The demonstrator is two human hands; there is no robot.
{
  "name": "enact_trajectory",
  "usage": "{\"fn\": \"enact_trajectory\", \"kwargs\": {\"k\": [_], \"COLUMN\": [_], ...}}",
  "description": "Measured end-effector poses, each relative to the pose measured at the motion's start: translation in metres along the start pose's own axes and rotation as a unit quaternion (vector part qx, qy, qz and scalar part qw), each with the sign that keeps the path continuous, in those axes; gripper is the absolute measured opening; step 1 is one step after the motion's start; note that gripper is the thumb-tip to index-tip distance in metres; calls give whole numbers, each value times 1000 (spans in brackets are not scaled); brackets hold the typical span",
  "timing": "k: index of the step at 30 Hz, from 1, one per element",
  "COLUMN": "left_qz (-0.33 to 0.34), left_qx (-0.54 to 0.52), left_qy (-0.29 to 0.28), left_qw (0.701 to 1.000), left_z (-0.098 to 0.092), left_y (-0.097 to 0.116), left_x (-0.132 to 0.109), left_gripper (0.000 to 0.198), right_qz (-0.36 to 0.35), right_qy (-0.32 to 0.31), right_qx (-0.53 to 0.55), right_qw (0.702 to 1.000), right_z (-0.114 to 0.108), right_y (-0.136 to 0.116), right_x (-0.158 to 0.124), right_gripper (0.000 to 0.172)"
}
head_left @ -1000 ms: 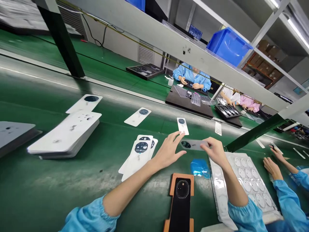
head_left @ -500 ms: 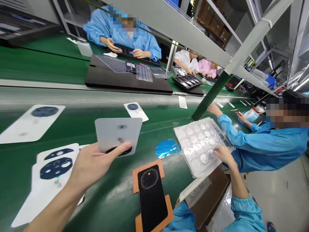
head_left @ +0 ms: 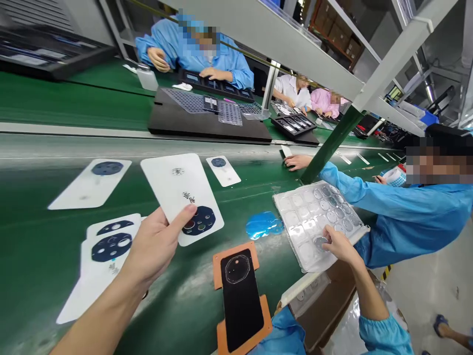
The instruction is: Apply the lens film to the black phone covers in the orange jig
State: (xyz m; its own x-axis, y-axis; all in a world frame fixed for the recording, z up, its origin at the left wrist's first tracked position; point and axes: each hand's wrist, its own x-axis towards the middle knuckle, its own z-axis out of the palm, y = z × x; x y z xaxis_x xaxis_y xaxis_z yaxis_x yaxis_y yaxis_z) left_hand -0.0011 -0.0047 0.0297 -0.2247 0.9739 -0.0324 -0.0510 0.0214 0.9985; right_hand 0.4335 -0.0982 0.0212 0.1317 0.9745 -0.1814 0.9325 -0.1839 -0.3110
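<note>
My left hand [head_left: 160, 241] grips a white phone back panel [head_left: 176, 185] near its lower end, thumb on top beside the dark camera area. The panel's face is turned toward me, with small printed marks on it. Over a clear plastic tray [head_left: 295, 212] of round pockets, my right hand [head_left: 342, 246] has thumb and fingers pinched at a round clear disc [head_left: 320, 243] in the lower part of the tray. Just left of the tray, a black phone-shaped plate [head_left: 242, 305] with a round camera outline lies in an orange fixture [head_left: 266, 315].
More white panels [head_left: 105, 276] lie stacked at left, with single ones [head_left: 90, 187] farther off. Blue film [head_left: 263, 225] rests on the green belt. A cardboard box [head_left: 325, 305] stands below the tray. A green post [head_left: 332, 143] rises near a co-worker's arm [head_left: 354, 187].
My left hand has tilted the white panel so its printed face shows fully. My right fingers have come down to a disc in the tray. A co-worker's hand now reaches a farther white panel.
</note>
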Motion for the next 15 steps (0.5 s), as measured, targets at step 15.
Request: {"fn": "enact_trajectory", "kwargs": {"k": [15], "left_qz": [0], "left_qx": [-160], "left_qy": [-33], "left_qw": [986], "left_z": [-14], "left_y": [3], "left_x": [6], "left_gripper": [31], "right_qz": [-529], "right_qy": [73], "right_qx": [56], "right_qw": [844], "right_z": [129], "right_y": [-154], "right_x": [-15], "right_gripper": [58]}}
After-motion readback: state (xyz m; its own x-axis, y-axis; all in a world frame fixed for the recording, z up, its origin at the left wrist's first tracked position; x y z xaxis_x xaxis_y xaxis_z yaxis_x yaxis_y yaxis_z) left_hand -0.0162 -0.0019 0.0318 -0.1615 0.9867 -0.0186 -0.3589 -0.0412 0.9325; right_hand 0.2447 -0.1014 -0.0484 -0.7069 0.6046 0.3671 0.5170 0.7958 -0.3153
